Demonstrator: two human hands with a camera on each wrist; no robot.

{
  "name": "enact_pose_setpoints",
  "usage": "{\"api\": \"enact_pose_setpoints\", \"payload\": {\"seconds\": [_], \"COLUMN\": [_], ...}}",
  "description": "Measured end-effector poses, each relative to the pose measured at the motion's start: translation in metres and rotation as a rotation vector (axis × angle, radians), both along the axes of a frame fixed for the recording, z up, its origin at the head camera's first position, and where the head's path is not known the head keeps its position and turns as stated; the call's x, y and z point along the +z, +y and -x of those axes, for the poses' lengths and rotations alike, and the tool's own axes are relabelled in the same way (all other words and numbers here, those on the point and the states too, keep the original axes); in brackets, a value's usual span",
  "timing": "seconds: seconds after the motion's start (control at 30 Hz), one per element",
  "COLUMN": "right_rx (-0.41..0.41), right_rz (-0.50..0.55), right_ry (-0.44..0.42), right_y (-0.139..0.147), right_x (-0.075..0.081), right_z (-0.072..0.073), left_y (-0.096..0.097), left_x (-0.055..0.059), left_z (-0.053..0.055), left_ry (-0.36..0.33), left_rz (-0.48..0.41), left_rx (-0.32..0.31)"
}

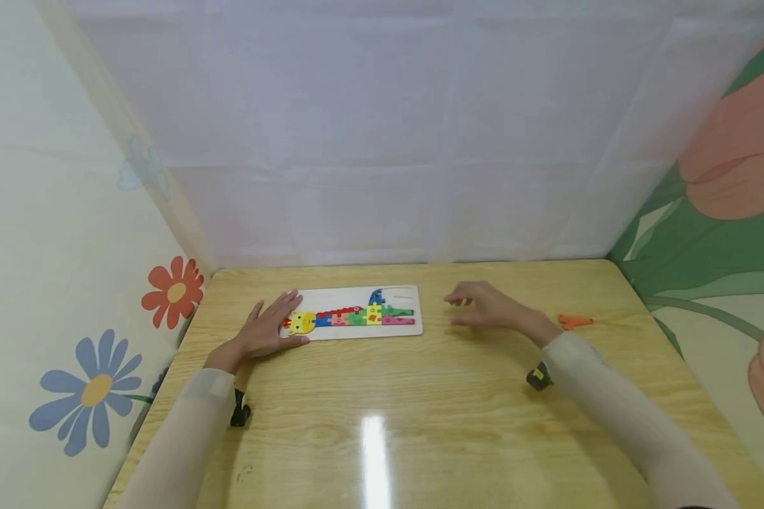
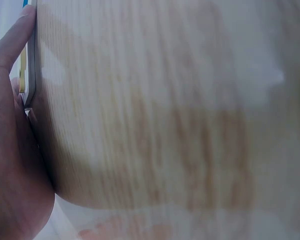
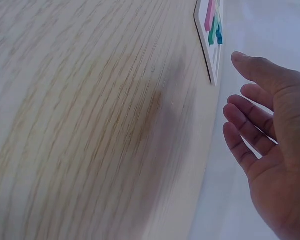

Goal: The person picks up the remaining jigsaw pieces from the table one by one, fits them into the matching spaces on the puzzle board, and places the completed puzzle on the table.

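Note:
A white puzzle board (image 1: 337, 293) lies flat on the table, bearing a giraffe of colourful jigsaw pieces with a yellow head at the left end. My left hand (image 1: 269, 329) rests on that left end, its fingers over the top and its thumb along the near edge. To the right of the board, my right hand (image 1: 487, 305) hovers with loosely bent fingers and holds nothing. In the right wrist view its palm (image 3: 272, 187) is bare, and the board's pink, green and blue pieces show beyond the thumb. An orange puzzle piece (image 1: 575, 322) lies apart, right of my right wrist.
The light wooden table (image 1: 312, 417) ends at a pale cloth backdrop (image 1: 356, 141) behind the board. Flower-printed cloths stand at the left and right sides. Dark wrist camera parts (image 1: 538, 376) hang beneath both wrists.

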State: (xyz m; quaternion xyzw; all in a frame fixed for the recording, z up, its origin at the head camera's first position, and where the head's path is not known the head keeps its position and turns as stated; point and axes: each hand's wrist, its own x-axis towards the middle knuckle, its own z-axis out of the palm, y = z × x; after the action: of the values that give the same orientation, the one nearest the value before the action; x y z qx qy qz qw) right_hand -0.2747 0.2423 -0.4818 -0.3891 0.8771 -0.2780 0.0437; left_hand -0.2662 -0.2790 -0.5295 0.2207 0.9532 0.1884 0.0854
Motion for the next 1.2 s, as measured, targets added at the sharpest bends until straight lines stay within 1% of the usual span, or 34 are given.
{"api": "enact_pose_setpoints", "payload": {"seconds": [0.13,0.27,0.6,0.73,0.93,1.2], "right_rx": [-0.022,-0.041,-0.03,-0.056,-0.091,-0.133], "right_rz": [-0.013,-0.035,0.01,-0.002,-0.031,-0.058], "right_ry": [-0.015,-0.007,0.047,0.048,0.012,0.033], "right_y": [0.007,0.014,0.038,0.047,0.059,0.076], "right_x": [0.004,0.005,0.007,0.008,0.012,0.014], "right_z": [-0.004,-0.005,-0.006,-0.008,-0.013,-0.016], "left_y": [0.0,-0.001,-0.001,-0.001,-0.001,0.001], "left_x": [-0.001,0.0,0.002,0.003,0.003,0.004], "left_z": [0.001,0.001,0.002,0.001,0.001,0.0], "left_ry": [0.001,0.001,-0.003,-0.006,-0.003,-0.009], "left_rz": [0.004,0.009,0.008,0.006,0.004,0.002], "left_rx": [-0.001,0.001,-0.002,-0.003,-0.008,-0.008]}}
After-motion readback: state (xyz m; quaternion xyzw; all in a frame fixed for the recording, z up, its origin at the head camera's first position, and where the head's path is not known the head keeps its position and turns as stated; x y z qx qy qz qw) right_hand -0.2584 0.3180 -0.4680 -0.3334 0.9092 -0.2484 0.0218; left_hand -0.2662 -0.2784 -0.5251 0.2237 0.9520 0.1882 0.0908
